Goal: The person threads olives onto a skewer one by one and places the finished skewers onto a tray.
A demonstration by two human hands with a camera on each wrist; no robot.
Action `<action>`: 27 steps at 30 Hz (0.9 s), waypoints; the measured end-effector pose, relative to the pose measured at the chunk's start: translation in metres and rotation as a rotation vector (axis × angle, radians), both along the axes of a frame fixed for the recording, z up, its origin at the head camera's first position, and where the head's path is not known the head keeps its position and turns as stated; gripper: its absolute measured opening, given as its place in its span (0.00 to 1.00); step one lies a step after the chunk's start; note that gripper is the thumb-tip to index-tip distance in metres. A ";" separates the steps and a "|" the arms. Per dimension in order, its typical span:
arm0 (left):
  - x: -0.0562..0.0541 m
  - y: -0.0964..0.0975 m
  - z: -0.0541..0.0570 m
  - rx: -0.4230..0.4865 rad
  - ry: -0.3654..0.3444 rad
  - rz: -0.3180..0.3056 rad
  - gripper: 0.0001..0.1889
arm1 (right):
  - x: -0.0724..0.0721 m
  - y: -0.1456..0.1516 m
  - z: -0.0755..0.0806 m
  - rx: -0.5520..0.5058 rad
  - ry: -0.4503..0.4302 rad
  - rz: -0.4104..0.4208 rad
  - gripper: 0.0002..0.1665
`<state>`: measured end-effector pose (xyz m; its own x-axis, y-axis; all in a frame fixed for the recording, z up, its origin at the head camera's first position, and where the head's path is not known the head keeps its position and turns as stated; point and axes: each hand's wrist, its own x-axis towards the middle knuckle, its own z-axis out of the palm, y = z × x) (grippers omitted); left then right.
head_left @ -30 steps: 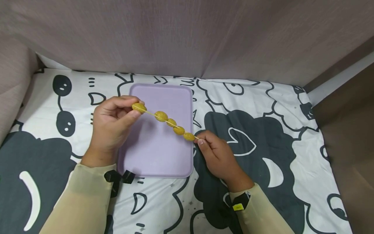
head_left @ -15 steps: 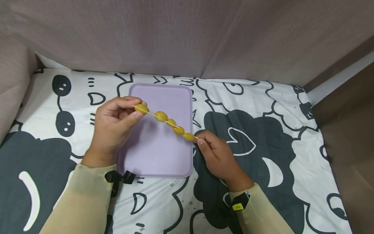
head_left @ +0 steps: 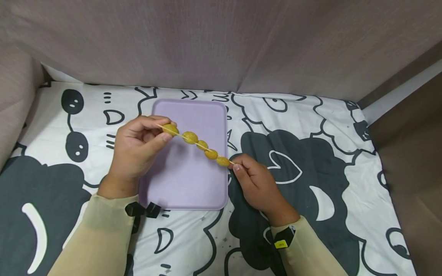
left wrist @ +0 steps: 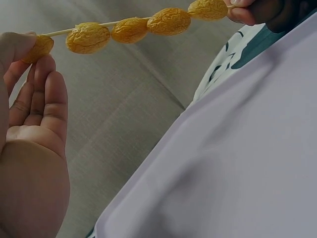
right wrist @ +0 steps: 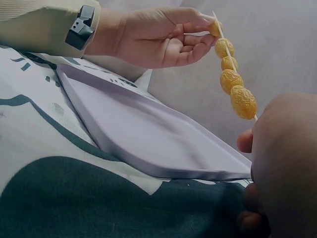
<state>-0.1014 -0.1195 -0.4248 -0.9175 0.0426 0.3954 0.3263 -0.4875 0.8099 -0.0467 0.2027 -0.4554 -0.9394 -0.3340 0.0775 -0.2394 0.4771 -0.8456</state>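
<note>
A thin pale skewer point(left wrist: 62, 32) slants across both hands, bearing several wrinkled yellow dried fruits point(head_left: 190, 137). My left hand point(head_left: 132, 145) pinches the fruit point(head_left: 170, 130) at the upper left end between thumb and fingers, and the stick's tip shows past it. A gap of bare stick separates that fruit from the rest, which sit close together. On the lower right, my right hand point(head_left: 255, 186) pinches the short bare end of the stick, close beside the last fruit point(right wrist: 243, 102). Below the skewer lies a lilac tray point(head_left: 186, 188), its surface bare.
A white cloth point(head_left: 214, 234) with black cartoon prints covers the surface under the tray. Grey-brown fabric point(head_left: 221, 46) rises along the back, with a brown panel point(head_left: 414, 153) on the right. Black straps point(right wrist: 81, 27) sit around the wrists.
My left hand has shifted slightly right and down, bringing its fruit along the skewer nearer the others. More of the stick's tip shows behind it. My right hand stays in place.
</note>
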 end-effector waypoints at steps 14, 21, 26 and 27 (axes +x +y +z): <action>0.002 0.003 0.001 -0.048 -0.029 0.006 0.14 | 0.000 0.000 0.000 -0.009 0.005 0.007 0.10; 0.004 0.003 0.002 -0.095 -0.056 0.017 0.13 | 0.000 0.000 0.000 -0.008 0.002 0.010 0.10; 0.003 0.004 0.001 -0.103 -0.058 0.018 0.12 | 0.000 0.000 0.000 -0.008 0.004 0.013 0.10; 0.003 0.004 0.001 -0.106 -0.058 0.020 0.12 | 0.000 0.000 0.000 -0.008 0.004 0.013 0.09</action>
